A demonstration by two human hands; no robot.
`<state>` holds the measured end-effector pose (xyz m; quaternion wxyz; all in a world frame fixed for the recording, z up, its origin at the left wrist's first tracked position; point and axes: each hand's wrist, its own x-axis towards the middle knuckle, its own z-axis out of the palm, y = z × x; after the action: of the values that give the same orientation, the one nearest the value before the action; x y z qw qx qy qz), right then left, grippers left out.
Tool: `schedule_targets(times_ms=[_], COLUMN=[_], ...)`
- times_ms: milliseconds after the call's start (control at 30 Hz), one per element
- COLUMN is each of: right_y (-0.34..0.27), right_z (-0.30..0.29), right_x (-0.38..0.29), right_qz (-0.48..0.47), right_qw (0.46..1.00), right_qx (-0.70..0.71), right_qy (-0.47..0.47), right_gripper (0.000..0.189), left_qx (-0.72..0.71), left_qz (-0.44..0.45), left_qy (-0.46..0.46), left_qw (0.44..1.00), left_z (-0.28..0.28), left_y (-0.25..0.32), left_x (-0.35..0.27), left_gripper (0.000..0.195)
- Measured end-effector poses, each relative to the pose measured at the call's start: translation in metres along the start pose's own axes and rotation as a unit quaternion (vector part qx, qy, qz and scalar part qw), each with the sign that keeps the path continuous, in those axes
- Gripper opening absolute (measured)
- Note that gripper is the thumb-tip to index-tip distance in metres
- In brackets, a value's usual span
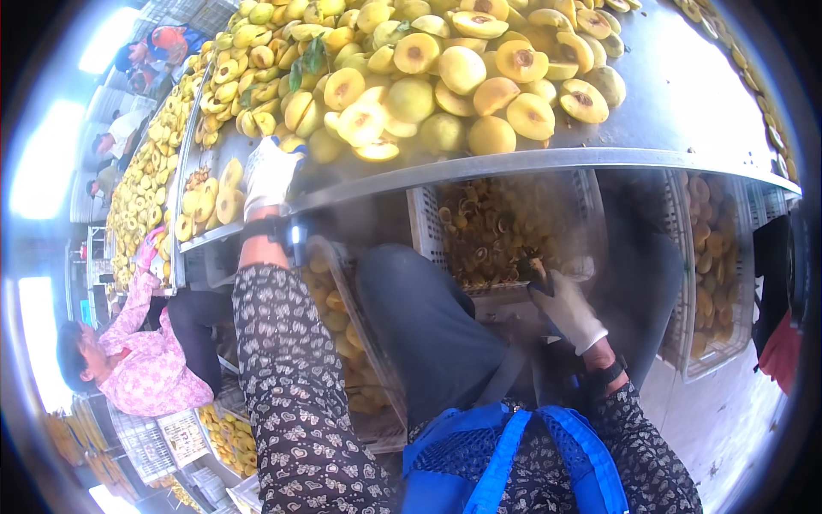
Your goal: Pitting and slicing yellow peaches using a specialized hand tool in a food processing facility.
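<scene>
My left hand [270, 172], in a white glove with blue fingertips, reaches over the metal table's edge to the pile of halved yellow peaches [321, 90]. Its fingers are turned away, so whether they grip a fruit cannot be made out. My right hand [573, 311], also gloved, is low between my knees, closed around a short hand tool [538, 268] with a brownish, blurred end. Just beyond that tool, a white plastic crate [429, 225] under the table holds dark pits and scraps [494, 225]. Several cut halves [215, 196] rest left of my left hand.
The table's raised metal rim [462, 168] runs above my knees. Crates of peach halves stand by my left leg [359, 360] and right leg [713, 276]. A co-worker in a pink floral top [157, 372] sits at the left, one pink-gloved hand [148, 250] at the fruit.
</scene>
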<state>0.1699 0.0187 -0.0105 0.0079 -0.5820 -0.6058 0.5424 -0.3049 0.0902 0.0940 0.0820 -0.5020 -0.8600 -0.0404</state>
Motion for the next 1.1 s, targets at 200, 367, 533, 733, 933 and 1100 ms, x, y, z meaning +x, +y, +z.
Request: schedule_targets(times_ms=[200,367,533,733,933,1100], right_y=[0.028,-0.038,-0.100,-0.103,-0.097,-0.094], right_z=[0.002,-0.014,-0.024,-0.001,0.003,0.003], right_x=[0.006,-0.024,-0.065,-0.066,-0.058,-0.051], right_qz=[-0.037,-0.021,-0.145,-0.257,-0.258,-0.082], right_qw=[0.997,0.986,0.988,0.964,0.962,0.912], right_qx=[0.053,0.164,0.037,-0.013,0.004,0.396], right_qy=[0.037,0.018,0.031,0.070,0.084,-0.062], right_gripper=[0.043,0.030,0.032,0.033,0.033,0.033], left_qx=[-0.579,-0.958,-0.950,-0.905,-0.887,-0.905], left_qz=[0.023,-0.088,-0.168,-0.126,-0.082,-0.073], left_qy=[0.023,-0.105,-0.119,-0.199,-0.176,-0.221], left_qw=[0.815,0.252,0.236,0.354,0.419,0.356], left_z=[-0.037,-0.054,-0.033,-0.025,-0.009,-0.016], left_y=[0.009,0.094,0.149,0.179,0.189,0.194], left_x=[-0.073,-0.164,-0.195,-0.211,-0.225,-0.235], left_gripper=[0.045,0.056,0.064,0.067,0.060,0.053])
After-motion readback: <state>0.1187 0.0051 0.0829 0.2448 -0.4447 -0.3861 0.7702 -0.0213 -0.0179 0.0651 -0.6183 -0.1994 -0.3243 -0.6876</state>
